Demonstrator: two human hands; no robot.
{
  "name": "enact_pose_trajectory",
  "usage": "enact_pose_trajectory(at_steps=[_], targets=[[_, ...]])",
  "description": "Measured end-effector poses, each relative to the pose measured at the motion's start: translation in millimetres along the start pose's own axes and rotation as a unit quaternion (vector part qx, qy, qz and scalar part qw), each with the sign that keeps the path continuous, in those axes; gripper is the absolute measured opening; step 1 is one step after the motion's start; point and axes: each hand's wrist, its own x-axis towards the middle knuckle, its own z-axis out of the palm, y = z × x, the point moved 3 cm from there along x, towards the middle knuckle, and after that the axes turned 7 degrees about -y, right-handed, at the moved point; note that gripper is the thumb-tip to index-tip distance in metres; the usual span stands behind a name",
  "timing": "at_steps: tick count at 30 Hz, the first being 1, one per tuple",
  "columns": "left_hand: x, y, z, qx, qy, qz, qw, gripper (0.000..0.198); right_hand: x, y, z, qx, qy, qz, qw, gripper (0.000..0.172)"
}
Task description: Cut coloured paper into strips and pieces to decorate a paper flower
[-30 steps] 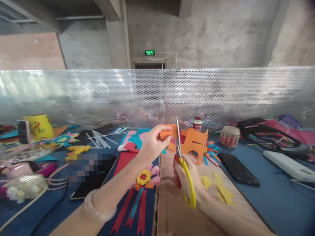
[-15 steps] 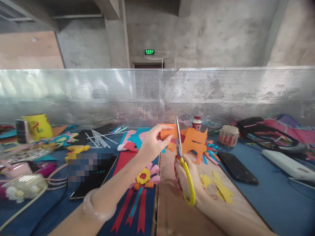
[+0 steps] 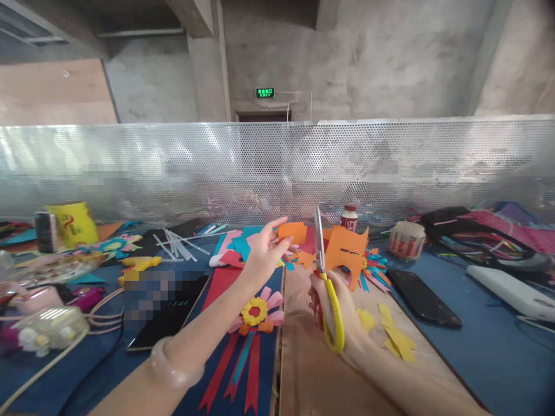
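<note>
Between the thumb and fingers of my left hand (image 3: 265, 249) is a small orange piece of paper (image 3: 293, 231). My right hand (image 3: 336, 300) grips a pair of scissors (image 3: 319, 237) with yellow handles, blades pointing up and closed together. A gap separates the blades from the small orange piece. Behind the scissors lies a larger cut-out orange sheet (image 3: 344, 248) with notched edges. Below my left wrist rests a paper flower rosette (image 3: 254, 311) with a yellow centre, pink loops and red and blue ribbon tails.
Yellow paper scraps (image 3: 398, 341) lie on the wooden board (image 3: 312, 370). A black phone (image 3: 422, 299), a jar (image 3: 406, 239) and a white power bank (image 3: 507, 289) are on the right. Leftward are a tablet (image 3: 173, 315), a yellow glue gun (image 3: 139, 266) and glue sticks (image 3: 176, 245).
The small orange piece has come away from the scissors, moving slightly left with my left hand. The scissors have shifted a little right, and their blades stand apart from the paper.
</note>
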Motion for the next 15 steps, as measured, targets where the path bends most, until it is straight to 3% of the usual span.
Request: enact_pose_trajectory(at_steps=[9, 15], targets=[[-15.6, -38.5, 15.2, -0.155, 0.02, -0.134, 0.979, 0.032, 0.5, -11.0, -3.6, 0.063, -0.007, 0.008, 0.998, 0.039], [-28.2, -36.0, 30.8, -0.106, -0.048, -0.148, 0.982, 0.022, 11.4, 3.0, -6.6, 0.112, -0.012, -0.003, 0.994, 0.037]])
